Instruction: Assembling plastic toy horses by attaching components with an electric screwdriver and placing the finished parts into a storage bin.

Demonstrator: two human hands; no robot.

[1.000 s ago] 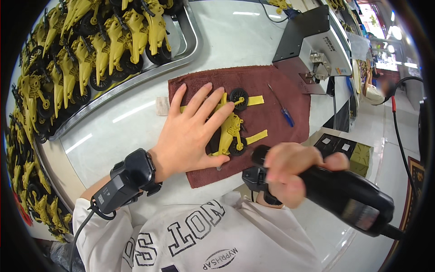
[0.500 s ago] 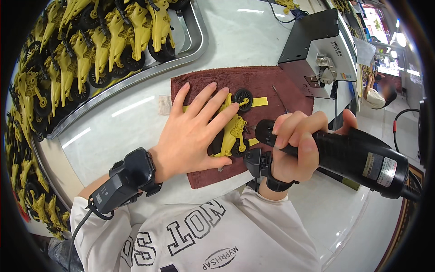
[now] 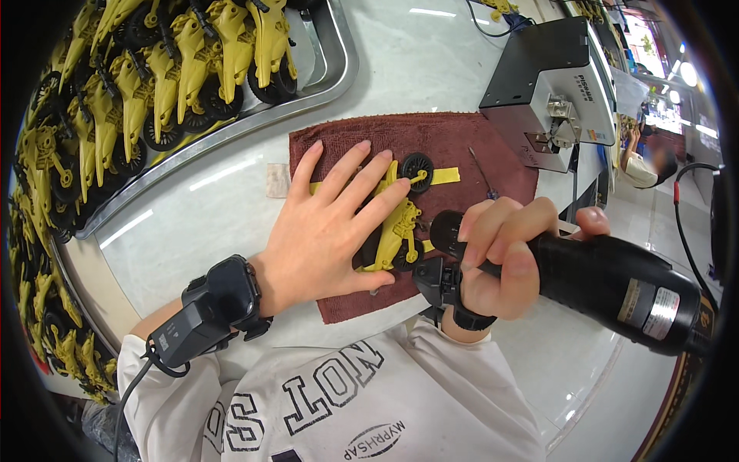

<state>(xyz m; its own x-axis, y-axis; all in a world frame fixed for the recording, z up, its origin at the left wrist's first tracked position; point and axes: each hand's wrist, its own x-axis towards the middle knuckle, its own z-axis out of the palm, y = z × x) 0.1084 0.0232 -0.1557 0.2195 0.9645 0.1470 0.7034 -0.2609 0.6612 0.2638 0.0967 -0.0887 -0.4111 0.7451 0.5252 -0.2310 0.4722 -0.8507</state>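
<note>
My left hand point(image 3: 327, 219) lies flat with fingers spread over a yellow toy motorcycle point(image 3: 399, 223) with black wheels, pressing it on the dark red cloth point(image 3: 350, 302). Its thumb rests by the toy's near end, and the hand covers part of the toy. My right hand point(image 3: 504, 250) is wrapped round a thick black electric screwdriver point(image 3: 593, 281) with a cord at its back end. The driver's front end is close to the toy's right side; its tip is hidden from here. A strip of yellow tape point(image 3: 443, 176) crosses the cloth under the toy.
A metal tray point(image 3: 335, 86) full of yellow and black toy motorcycles stands at the far left. At the far right sits a grey and black boxy machine point(image 3: 539, 96). A thin hand screwdriver point(image 3: 485, 175) lies on the cloth. Another person point(image 3: 647, 165) is in the right background.
The electric screwdriver has tilted and sunk slightly, its back end now lower. My left hand stays spread on the toy motorcycle. The whole view has shifted a little.
</note>
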